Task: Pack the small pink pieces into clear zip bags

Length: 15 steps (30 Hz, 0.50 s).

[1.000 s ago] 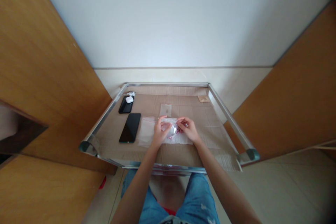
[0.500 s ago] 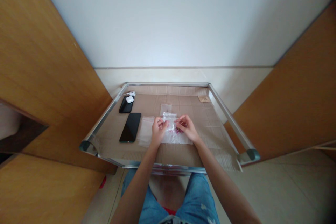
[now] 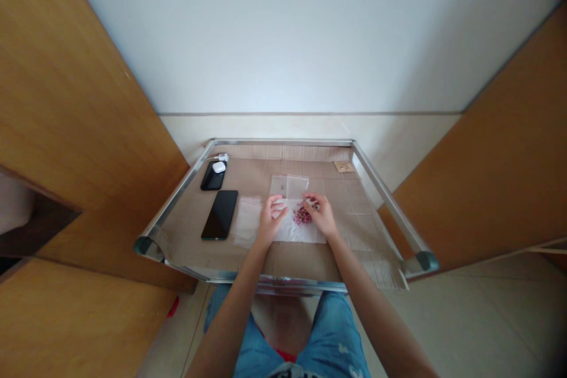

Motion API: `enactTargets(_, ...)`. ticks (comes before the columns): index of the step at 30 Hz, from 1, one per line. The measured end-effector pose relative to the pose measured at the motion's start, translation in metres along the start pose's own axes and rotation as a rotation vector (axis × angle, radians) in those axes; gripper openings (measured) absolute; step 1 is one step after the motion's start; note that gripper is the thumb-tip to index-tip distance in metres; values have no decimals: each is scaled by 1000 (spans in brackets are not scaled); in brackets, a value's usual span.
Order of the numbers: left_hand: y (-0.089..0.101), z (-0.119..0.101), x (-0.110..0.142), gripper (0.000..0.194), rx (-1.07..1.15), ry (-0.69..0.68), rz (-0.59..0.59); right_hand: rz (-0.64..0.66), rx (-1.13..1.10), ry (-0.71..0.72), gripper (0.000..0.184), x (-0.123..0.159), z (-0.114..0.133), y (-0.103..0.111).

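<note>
My left hand (image 3: 271,218) rests open on a white sheet (image 3: 301,231), holding nothing. My right hand (image 3: 319,214) has its fingertips pinched together just right of a small heap of pink-red beads (image 3: 302,215). I cannot tell whether those fingers hold anything. Just beyond the hands, a transparent zip bag (image 3: 296,186) lies flat, overlapping a second transparent bag (image 3: 278,185). A transparent plastic sheet (image 3: 248,222) lies left of my left hand.
The hands work on a cardboard sheet (image 3: 319,180) inside a metal frame (image 3: 283,143). To the left lie a black smartphone (image 3: 220,215), a second dark phone (image 3: 211,177), a white earbud case (image 3: 218,168) and a cable (image 3: 222,157). Wooden panels flank the frame.
The zip bag has left my hands and lies flat beyond them. The bead heap now shows fully on the white sheet, and my right hand has moved slightly right.
</note>
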State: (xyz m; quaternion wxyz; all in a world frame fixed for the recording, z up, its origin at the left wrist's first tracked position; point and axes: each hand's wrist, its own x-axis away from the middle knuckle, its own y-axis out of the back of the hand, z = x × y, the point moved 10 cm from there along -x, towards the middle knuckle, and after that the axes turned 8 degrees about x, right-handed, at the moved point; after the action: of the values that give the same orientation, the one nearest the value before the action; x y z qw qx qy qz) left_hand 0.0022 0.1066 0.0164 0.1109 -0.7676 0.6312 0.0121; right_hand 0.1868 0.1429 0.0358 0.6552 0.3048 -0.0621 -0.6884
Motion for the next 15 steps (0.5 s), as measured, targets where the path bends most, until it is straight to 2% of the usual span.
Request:
enactTargets(7, 1, 8, -2, 30, -100, -15, 22, 16, 151, 64, 31, -4, 3, -3)
enactTargets(15, -1, 9, -3, 24, -99, -9, 24, 39, 297, 126, 53, -5, 5, -9)
